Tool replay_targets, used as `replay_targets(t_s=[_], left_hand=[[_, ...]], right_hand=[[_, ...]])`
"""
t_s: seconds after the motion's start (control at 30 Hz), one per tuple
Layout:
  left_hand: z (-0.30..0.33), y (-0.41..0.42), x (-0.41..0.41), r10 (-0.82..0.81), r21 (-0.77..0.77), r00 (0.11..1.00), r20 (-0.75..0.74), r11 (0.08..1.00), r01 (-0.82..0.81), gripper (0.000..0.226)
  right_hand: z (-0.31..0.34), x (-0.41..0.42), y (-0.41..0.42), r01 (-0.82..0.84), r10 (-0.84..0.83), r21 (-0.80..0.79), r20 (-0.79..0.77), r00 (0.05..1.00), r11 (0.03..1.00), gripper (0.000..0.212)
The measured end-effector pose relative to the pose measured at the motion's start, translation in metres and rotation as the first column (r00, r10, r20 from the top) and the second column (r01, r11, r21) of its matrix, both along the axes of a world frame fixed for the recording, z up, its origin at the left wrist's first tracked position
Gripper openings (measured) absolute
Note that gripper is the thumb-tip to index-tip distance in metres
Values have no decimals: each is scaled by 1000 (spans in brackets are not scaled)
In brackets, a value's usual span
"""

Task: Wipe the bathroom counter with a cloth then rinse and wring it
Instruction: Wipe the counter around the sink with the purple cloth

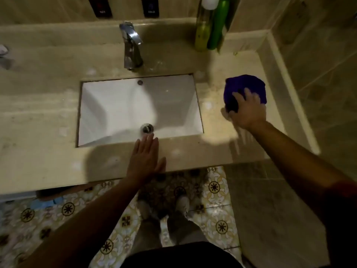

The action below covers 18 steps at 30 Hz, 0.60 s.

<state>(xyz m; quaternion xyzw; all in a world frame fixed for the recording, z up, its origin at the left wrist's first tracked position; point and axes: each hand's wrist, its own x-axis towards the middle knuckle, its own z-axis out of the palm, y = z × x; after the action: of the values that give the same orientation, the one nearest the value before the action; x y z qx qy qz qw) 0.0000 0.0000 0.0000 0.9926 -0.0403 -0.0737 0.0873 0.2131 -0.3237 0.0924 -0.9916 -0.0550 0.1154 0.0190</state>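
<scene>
The beige surface [48, 117] runs the full width of the view, pale marks scattered across it, with a white rectangular sink [108, 113] sunk into its middle. The basin holds nothing visible but its drain [147, 128] and looks dry, though the dim light makes that hard to judge. A chrome faucet [132, 49] stands behind it, not running. Two green bottles [210, 29] stand against the back wall near the right corner; their fill level cannot be read.

The purple cloth [246, 88] lies bunched on the right stretch of the surface, beside the side ledge. The right hand [248, 111] presses down on its near edge, fingers spread over the fabric; motion blur hides whether that grip pinches or merely pushes. The left hand [144, 157] rests flat on the front edge, fingers straight, holding nothing.

The likely risk: a wide sweep toward the back corner could knock the bottles over, and a loose, bunched cloth may skip the marks.
</scene>
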Motion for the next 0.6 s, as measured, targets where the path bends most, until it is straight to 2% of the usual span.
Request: replay_targets(t_s=[0.1, 0.2, 0.4, 0.6], left_hand=[[-5, -6, 2, 33, 31, 999, -10, 999, -33, 79], [-8, -8, 0, 35, 55, 999, -12, 998, -34, 81], [-16, -8, 1, 56, 60, 998, 40, 997, -58, 80], [-16, -8, 1, 72, 23, 996, 54, 997, -73, 80]], right_hand=[[-13, 29, -10, 138, -138, -45, -1, 990, 989, 72], [-30, 42, -17, 211, -209, 21, -65, 976, 977, 71], [-47, 35, -16, 180, -188, 83, 94, 978, 980, 56], [-37, 10, -12, 202, -208, 105, 49, 977, 974, 54]])
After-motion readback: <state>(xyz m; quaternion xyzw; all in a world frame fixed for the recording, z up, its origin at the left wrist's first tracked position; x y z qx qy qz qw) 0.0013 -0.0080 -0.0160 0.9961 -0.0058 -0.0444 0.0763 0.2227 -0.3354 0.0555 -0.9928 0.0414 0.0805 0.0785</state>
